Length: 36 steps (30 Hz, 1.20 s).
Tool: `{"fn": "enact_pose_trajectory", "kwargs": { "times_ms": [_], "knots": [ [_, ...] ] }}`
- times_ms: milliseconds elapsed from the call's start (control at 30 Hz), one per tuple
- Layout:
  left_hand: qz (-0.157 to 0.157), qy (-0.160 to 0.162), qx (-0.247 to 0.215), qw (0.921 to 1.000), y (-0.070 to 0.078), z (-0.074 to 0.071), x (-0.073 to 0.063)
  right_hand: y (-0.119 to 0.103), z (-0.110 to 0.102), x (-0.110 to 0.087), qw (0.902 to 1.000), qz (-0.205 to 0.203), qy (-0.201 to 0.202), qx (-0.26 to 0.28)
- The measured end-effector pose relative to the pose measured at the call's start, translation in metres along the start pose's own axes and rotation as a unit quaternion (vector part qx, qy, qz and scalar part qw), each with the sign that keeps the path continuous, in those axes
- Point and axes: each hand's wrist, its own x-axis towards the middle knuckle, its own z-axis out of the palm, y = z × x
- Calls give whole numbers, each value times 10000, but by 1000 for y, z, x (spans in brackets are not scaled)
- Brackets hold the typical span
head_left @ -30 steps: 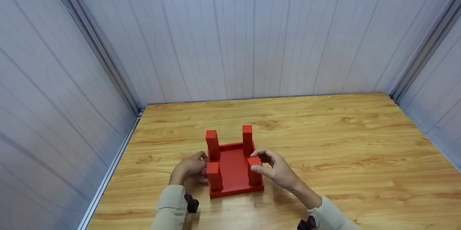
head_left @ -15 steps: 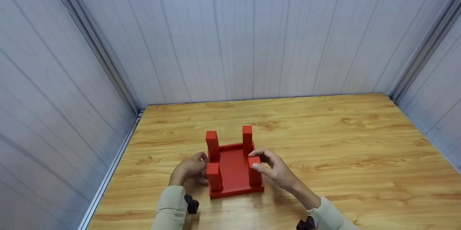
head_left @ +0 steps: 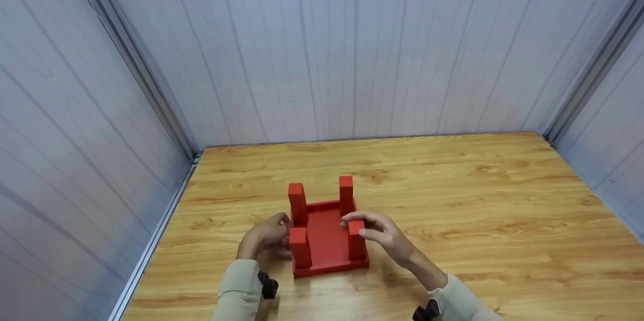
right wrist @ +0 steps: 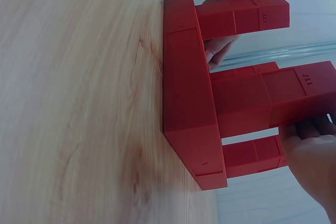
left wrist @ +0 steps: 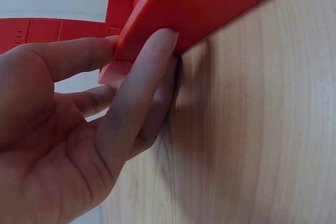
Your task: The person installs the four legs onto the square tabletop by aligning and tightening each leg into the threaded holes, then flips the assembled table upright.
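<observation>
A red rectangular tray (head_left: 326, 240) with a low rim lies on the wooden table, and a square red post rises at each corner, like an upturned little table. At its left side my left hand (head_left: 268, 234) holds the outer wall; in the left wrist view one finger lies along that wall (left wrist: 210, 3) and another touches the rim. My right hand (head_left: 390, 238) is curled round the top of the near right post (head_left: 356, 245), thumb on the near side, fingers beyond it. In the right wrist view this post (right wrist: 294, 90) bears the number 117, and its fingertips are partly hidden.
The wooden table (head_left: 478, 200) extends behind and to both sides of the tray. A pale panelled wall (head_left: 327, 49) stands at the back, with more panels at left and right. Black wrist devices (head_left: 269, 286) sit on both sleeves.
My right fingers have slid slightly to the left over the near right post, and the thumb has shifted a little along its top. The left hand and the tray have stayed in place.
</observation>
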Motion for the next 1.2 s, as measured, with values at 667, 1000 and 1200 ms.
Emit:
{"fn": "enact_pose_trajectory", "kwargs": {
  "times_ms": [667, 1000, 1200],
  "knots": [
    [-175, -144, -92, 9997, -1, -1, 2, -2, -1, -3, 9918, 664, 669, -866],
    [-131, -101, -18, 9999, 0, 0, 2, -1, 5, -4, 9766, 688, 1199, -1647],
    [-70, -5, 85, 9999, 2, 0, 0, -12, 12, -3, 9648, 466, 1402, -2174]
  ]
}}
